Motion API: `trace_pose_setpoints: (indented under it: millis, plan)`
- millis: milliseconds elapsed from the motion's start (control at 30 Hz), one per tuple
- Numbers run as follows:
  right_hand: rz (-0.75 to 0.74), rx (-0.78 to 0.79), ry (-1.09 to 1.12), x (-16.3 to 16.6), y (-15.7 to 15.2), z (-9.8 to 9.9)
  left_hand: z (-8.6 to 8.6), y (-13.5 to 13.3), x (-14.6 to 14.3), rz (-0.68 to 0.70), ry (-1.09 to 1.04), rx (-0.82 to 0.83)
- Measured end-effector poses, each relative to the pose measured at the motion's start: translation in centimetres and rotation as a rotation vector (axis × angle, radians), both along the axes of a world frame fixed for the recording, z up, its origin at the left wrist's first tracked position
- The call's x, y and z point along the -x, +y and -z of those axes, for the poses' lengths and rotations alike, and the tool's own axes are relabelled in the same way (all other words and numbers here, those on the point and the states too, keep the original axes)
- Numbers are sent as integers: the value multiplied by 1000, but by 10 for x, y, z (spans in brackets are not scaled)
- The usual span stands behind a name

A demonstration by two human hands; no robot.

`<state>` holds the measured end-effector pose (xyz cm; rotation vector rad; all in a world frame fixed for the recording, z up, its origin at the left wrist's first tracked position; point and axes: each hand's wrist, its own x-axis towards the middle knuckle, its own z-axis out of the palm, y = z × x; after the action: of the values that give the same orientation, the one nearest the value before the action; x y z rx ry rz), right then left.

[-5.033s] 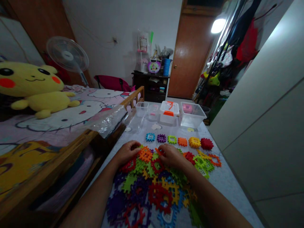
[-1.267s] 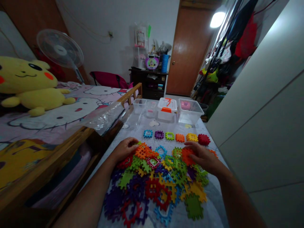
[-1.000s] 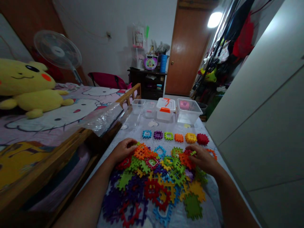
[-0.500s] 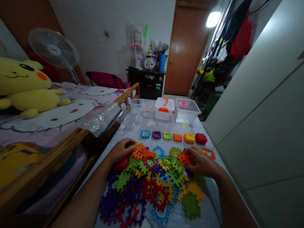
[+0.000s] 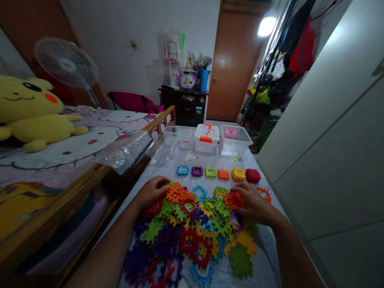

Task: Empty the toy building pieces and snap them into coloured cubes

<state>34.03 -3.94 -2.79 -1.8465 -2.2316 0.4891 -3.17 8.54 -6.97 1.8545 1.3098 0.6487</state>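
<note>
A heap of coloured interlocking plastic tiles [image 5: 195, 228] covers the near part of the table [image 5: 270, 256]. My left hand [image 5: 153, 191] rests on the heap's left edge, fingers curled against an orange tile [image 5: 177, 193]. My right hand [image 5: 253, 200] lies on the right side of the heap, fingers bent over an orange-red tile [image 5: 232, 200]. Beyond the heap, several small tile stacks stand in a row: blue [image 5: 182, 171], purple [image 5: 197, 171], green [image 5: 210, 172], orange [image 5: 223, 174], yellow [image 5: 238, 174], red [image 5: 253, 175].
Clear plastic boxes stand at the table's far end: an open tub [image 5: 235, 140], a lidded box with an orange latch [image 5: 206, 138], a small tub [image 5: 171, 134]. A clear plastic bag [image 5: 129, 150] lies over the wooden bed rail [image 5: 90, 180]. A white cabinet [image 5: 330, 140] flanks the right.
My right hand went from the heap's middle to its right side and now covers an orange-red tile. My left hand stays at the left edge. The heap has spread out.
</note>
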Motion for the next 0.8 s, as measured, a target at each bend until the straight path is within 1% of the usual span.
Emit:
trace_pose_setpoints:
  millis: [100, 200, 267, 333, 400, 533, 600, 700, 800]
  plan:
    - [-30, 11, -48, 8, 1, 0, -1, 0, 0, 6, 27, -12]
    - [-46, -11, -54, 14, 3, -2, -1, 0, 0, 13, 28, -19]
    - [-72, -28, -12, 16, 4, -5, -1, -1, 0, 13, 27, -19]
    - [-67, -47, 70, 15, 5, -8, -1, -1, 0, 12, 23, -15]
    - [-2, -76, 181, 12, 6, -9, -1, -1, 0, 14, 14, -10]
    - [243, -97, 402, -3, 6, -4, -1, -1, 0, 8, -10, -10]
    - [331, -93, 466, -12, 7, 0, -1, -1, 0, 2, -15, -2]
    - [412, -86, 470, -22, 7, 6, -1, 0, 0, 1, -10, 1]
    - [451, -71, 347, -25, 9, 10, -1, -1, 0, 5, -5, 3]
